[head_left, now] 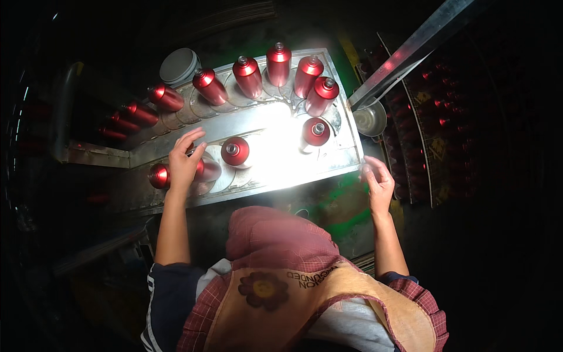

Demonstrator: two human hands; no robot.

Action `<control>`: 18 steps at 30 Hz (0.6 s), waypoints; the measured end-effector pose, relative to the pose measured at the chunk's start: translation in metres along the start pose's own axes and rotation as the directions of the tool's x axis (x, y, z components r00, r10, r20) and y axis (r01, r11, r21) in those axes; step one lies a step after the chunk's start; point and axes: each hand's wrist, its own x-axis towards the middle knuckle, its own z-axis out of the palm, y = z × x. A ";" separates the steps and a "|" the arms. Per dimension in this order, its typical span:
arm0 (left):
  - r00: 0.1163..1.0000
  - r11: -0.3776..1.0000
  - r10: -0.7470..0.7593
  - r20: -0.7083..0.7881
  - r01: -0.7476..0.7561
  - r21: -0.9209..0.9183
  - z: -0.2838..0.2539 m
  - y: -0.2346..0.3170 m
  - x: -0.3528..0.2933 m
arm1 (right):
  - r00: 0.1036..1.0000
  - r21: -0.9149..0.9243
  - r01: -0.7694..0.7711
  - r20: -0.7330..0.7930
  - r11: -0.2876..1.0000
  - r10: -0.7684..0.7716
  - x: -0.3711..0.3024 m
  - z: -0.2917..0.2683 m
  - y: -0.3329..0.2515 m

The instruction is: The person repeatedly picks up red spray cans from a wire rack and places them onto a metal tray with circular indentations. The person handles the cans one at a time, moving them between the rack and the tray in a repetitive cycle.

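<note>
Several shiny red metal bottles stand on round discs of a steel conveyor table (281,161), curving from the far left round to the near row. My left hand (185,158) rests over the top of one red bottle (206,170) in the near row, fingers closed round it. Another red bottle (158,175) stands just left of it and one (235,151) just right. My right hand (378,182) lies at the table's near right corner, fingers loosely curled on the metal edge, holding nothing.
A bright lamp glare washes out the table's middle. A round grey lid (179,64) sits at the back left. A metal bowl (369,119) and a slanted steel rail (410,50) are right of the table, with racks of red bottles (434,117) beyond.
</note>
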 end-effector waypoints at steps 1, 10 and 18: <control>0.999 0.979 0.007 -0.046 -0.016 -0.201 0.027 0.023 0.002 | 1.000 0.025 -0.002 0.001 1.000 0.002 -0.008 -0.020 0.005; 0.966 0.964 0.252 0.059 -0.245 -0.099 0.261 0.137 0.143 | 0.987 0.197 -0.033 -0.149 0.980 0.063 -0.060 -0.174 0.040; 0.991 0.962 0.100 0.092 -0.120 0.245 0.302 0.126 0.243 | 0.860 0.212 -0.175 -0.443 0.961 0.254 -0.126 -0.237 0.098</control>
